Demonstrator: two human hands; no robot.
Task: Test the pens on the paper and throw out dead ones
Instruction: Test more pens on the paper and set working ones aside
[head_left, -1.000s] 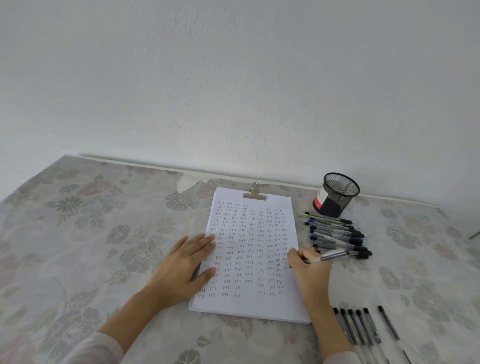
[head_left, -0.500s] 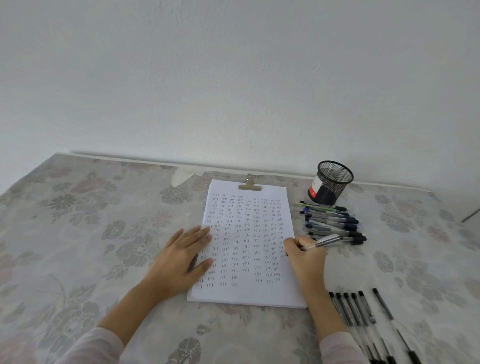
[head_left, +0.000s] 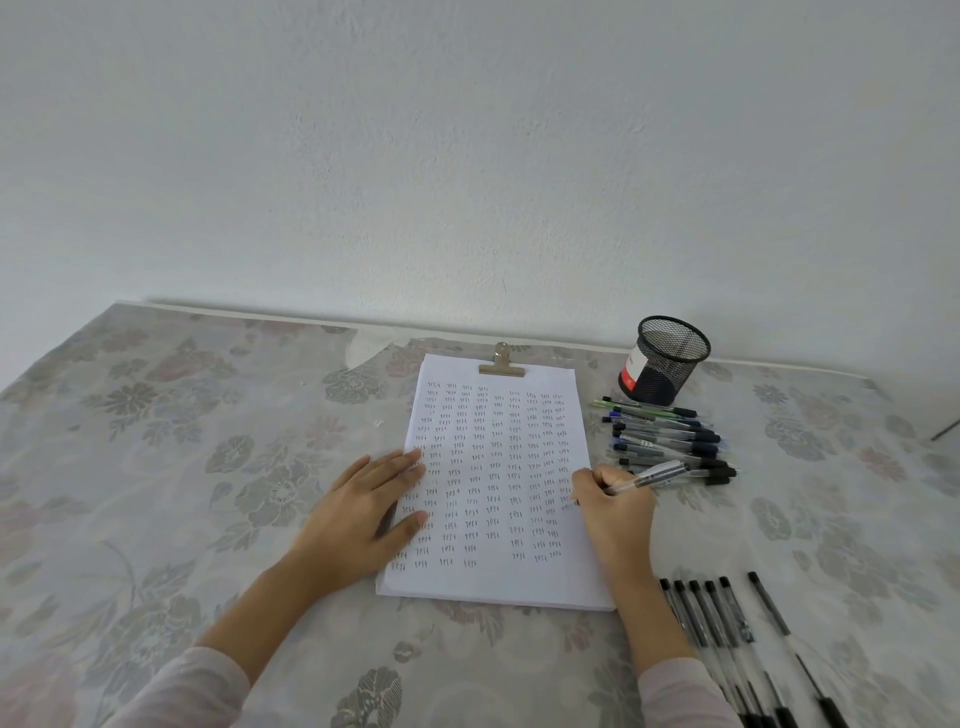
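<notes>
A white paper (head_left: 498, 582) covered in small written marks lies clipped at its top on the floral tablecloth. My left hand (head_left: 366, 512) rests flat on the sheet's left edge, fingers spread. My right hand (head_left: 613, 506) grips a clear pen (head_left: 657, 476) in a writing hold, its tip touching the paper's right side. Several pens (head_left: 670, 436) lie in a row to the right of the sheet. Another row of black-capped pens (head_left: 711, 623) lies at the lower right beside my right forearm.
A black mesh pen cup (head_left: 662, 364) with a red-and-white label stands at the back right near the wall. A brass clip (head_left: 501, 364) holds the paper's top edge. The floral tablecloth (head_left: 182, 467) stretches to the left.
The view has tilted and shifted slightly. My right hand has stayed at the paper's right edge with the pen, making small writing motions. My left hand has not moved.
</notes>
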